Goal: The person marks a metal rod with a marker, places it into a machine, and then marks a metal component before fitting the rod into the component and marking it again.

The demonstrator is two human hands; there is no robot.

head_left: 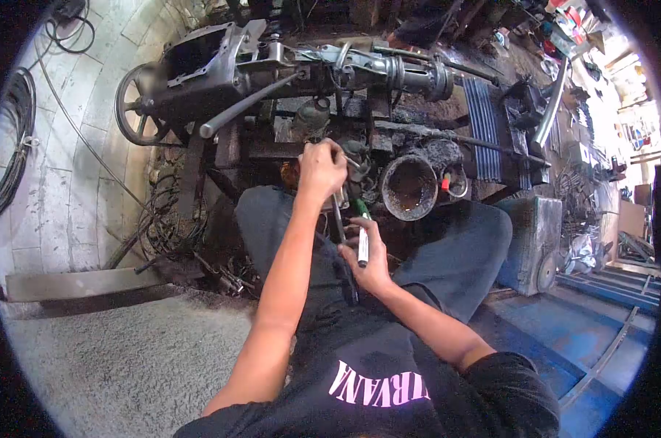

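My left hand is closed, its fingers curled in front of the machine. What it grips is hidden by the fingers. A dark straight rod runs from under that hand down past my right fingers to my lap. Lower and to the right, my right hand is closed around a marker pen with a white barrel, a green part above and a black lower end. The right fingertips lie against or very near the rod; contact cannot be made out. A round, worn metal bowl stands just right of the hands.
A long greasy machine with a bar handle and a handwheel spans the front. Metal rods stand at the right, above a grey box. Coiled cable and a pale beam lie left.
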